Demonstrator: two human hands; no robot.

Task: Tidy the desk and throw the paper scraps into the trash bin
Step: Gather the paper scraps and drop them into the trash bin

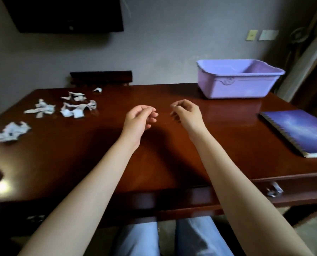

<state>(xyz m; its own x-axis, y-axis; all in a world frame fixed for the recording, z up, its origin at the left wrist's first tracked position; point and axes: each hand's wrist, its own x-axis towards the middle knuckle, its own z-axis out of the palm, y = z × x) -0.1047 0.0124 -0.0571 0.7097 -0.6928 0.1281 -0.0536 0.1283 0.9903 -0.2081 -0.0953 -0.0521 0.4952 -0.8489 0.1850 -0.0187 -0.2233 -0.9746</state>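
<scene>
Paper scraps (76,108), crumpled white, lie left of left hand (138,120) fingers; rectangular lilac plastic bin (233,88) beyond right hand (187,115) fingers; both loosely curled, empty

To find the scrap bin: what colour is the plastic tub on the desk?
The plastic tub is light purple, clearest in the head view.

A dark wooden desk (154,150) carries paper scraps (76,108) scattered over its left half, some toward the back and some by the left edge. A purple bin (233,89) stands at the back right. A blue notebook (298,130) lies near the right edge.
</scene>
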